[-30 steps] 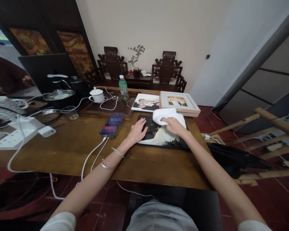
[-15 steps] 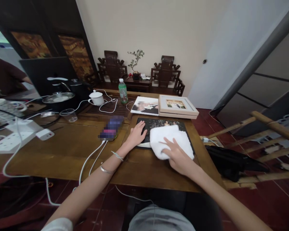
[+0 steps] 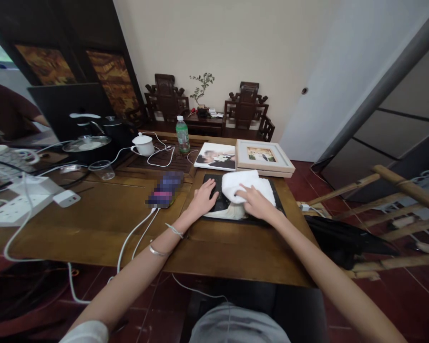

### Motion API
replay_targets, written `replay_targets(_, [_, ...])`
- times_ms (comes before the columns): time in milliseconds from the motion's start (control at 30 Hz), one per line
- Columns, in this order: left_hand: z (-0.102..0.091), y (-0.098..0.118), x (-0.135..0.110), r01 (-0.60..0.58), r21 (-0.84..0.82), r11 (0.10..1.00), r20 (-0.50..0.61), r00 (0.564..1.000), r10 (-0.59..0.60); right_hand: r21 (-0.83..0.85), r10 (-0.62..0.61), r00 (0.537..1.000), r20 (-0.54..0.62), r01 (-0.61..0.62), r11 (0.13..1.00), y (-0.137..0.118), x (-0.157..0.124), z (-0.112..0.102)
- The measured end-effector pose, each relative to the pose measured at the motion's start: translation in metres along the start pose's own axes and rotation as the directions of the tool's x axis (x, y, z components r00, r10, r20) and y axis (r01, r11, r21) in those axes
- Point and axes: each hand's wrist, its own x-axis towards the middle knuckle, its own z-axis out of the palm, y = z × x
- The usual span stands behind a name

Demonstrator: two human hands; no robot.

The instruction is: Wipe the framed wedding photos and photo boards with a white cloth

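A dark photo panel [image 3: 219, 205] lies flat on the wooden table [image 3: 103, 224] in front of me. My left hand [image 3: 202, 199] rests on its left edge, fingers stretched flat, holding it down. My right hand [image 3: 254, 202] presses a folded white cloth [image 3: 245, 183] onto the panel's far half, fingers spread over the cloth. The cloth covers much of the picture.
A light wooden picture frame [image 3: 264, 157] and an unframed photo print [image 3: 216, 157] lie just beyond the panel. A phone [image 3: 165, 190] on a white cable sits left of my hand. Further left are a green bottle [image 3: 182, 135], a white lidded cup [image 3: 143, 144], a plastic cup [image 3: 103, 169], a power strip [image 3: 17, 205] and a black bag [image 3: 343, 238].
My right hand pulled the cloth toward the near edge of the panel, then pushed it back to the far half. My left hand stayed put on the panel's edge.
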Motion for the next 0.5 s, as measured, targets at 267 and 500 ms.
replay_targets(267, [-0.002, 0.001, 0.0, -0.009, 0.01, 1.0, 0.015, 1.0, 0.009, -0.047, 0.062, 0.997, -0.046, -0.064, 0.997, 0.006, 0.04, 0.0])
replay_targets(500, [-0.007, 0.009, -0.004, 0.003, 0.073, 0.997, 0.055, 0.998, -0.007, 0.005, -0.069, 0.998, 0.013, 0.069, 0.998, -0.036, -0.043, 0.009])
